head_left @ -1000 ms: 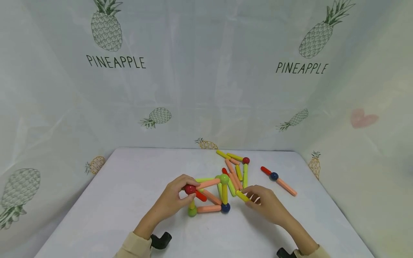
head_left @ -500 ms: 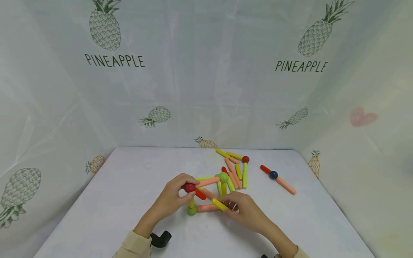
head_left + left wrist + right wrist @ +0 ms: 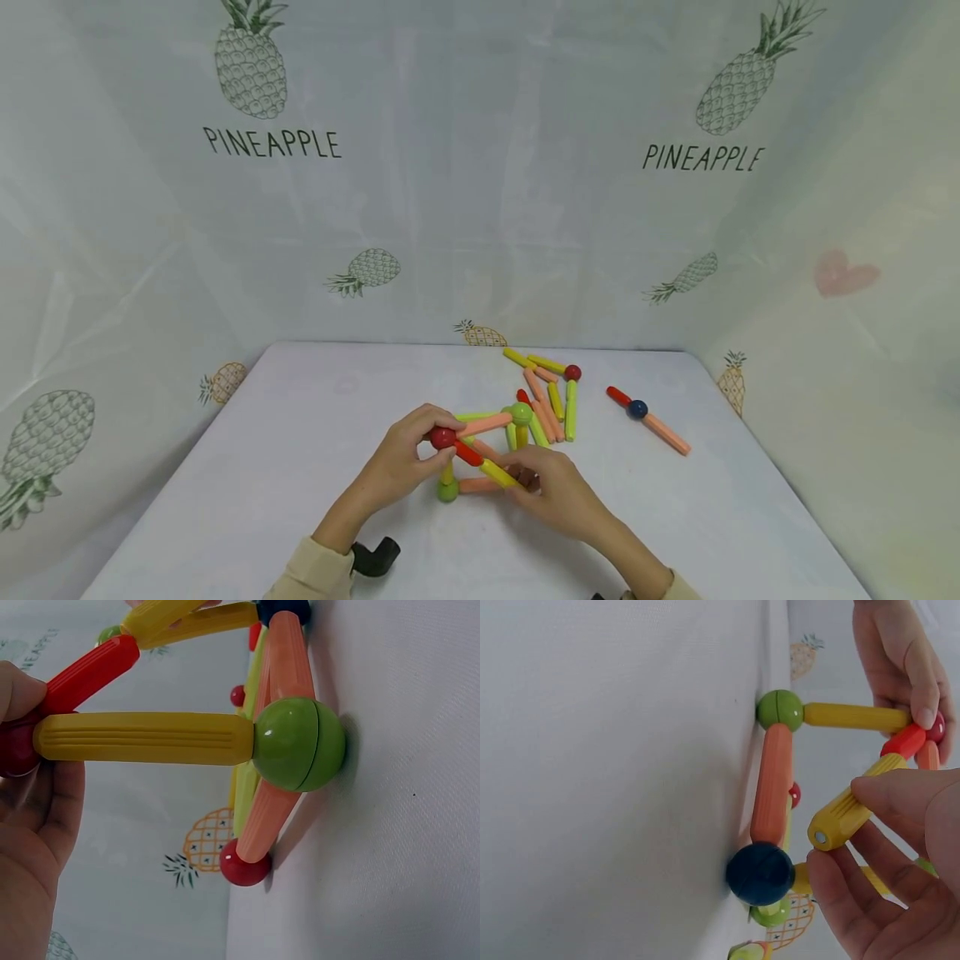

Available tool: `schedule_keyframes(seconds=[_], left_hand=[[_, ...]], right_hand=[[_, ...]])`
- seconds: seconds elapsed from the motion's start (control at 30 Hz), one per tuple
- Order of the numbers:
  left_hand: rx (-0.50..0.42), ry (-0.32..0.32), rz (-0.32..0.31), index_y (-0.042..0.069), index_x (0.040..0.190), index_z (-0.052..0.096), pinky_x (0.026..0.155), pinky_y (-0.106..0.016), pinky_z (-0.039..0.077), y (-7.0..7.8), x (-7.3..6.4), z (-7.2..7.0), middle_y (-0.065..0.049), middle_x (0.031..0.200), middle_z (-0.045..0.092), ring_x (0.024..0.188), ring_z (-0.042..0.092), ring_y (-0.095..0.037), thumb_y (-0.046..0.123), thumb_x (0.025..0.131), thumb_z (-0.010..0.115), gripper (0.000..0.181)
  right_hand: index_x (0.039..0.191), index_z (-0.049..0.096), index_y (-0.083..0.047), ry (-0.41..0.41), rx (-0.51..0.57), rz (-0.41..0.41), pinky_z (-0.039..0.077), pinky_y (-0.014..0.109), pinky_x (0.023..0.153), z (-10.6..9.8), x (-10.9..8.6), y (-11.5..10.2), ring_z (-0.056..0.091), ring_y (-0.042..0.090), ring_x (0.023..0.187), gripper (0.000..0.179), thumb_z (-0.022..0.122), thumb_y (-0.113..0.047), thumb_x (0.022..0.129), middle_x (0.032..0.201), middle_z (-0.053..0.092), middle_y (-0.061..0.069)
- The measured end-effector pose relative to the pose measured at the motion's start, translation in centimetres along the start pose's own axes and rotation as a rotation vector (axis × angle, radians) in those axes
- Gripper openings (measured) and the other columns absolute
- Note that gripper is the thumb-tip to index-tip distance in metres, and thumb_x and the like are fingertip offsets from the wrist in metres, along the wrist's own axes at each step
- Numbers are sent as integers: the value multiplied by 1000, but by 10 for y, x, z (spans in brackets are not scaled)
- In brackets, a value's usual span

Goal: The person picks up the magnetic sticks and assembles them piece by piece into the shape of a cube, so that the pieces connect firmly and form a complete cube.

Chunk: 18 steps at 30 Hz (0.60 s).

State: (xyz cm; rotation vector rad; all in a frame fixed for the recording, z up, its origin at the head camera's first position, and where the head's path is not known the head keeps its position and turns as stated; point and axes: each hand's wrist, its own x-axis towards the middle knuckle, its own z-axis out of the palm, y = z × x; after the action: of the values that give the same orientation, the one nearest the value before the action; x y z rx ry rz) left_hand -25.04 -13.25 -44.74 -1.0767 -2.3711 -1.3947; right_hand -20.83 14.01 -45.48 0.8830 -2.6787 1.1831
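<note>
A box-shaped frame of magnetic rods and balls stands on the white table. My left hand pinches the red ball at its upper left corner, over an upright yellow rod on a green ball. From the red ball a short red rod slants toward me and rightward. My right hand pinches a short yellow rod between thumb and fingers, its far end meeting the red rod's tip. A metal disc shows on its near end. Behind this hand sits the frame's dark blue ball.
Behind the frame lie several loose salmon, yellow, green and red rods, with a red ball among them. Further right, a dark blue ball joins a red and a salmon rod. A pineapple-print cloth hangs behind the table.
My right hand has carried the yellow rod leftward from beside the frame, and its end now meets the red rod. The left hand has stayed on the red ball.
</note>
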Motion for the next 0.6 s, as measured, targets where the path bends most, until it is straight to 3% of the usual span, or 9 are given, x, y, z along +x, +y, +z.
schedule_keyframes(seconds=[0.27,0.6], left_hand=[[13,-10,-12,30,118,60,84,-27,52,0,1,1,13,115,56,97,57,-9,12,89,71,35],[11,-3,26,27,119,60,84,-28,52,-3,0,2,9,116,57,96,57,-10,14,92,68,31]], right_hand=[[121,64,-20,17,11,50,55,25,68,-11,-8,7,64,10,81,37,74,-8,86,99,65,-8],[106,59,-14,54,96,50,56,26,70,-16,-9,13,65,12,83,30,76,-6,83,92,64,-8]])
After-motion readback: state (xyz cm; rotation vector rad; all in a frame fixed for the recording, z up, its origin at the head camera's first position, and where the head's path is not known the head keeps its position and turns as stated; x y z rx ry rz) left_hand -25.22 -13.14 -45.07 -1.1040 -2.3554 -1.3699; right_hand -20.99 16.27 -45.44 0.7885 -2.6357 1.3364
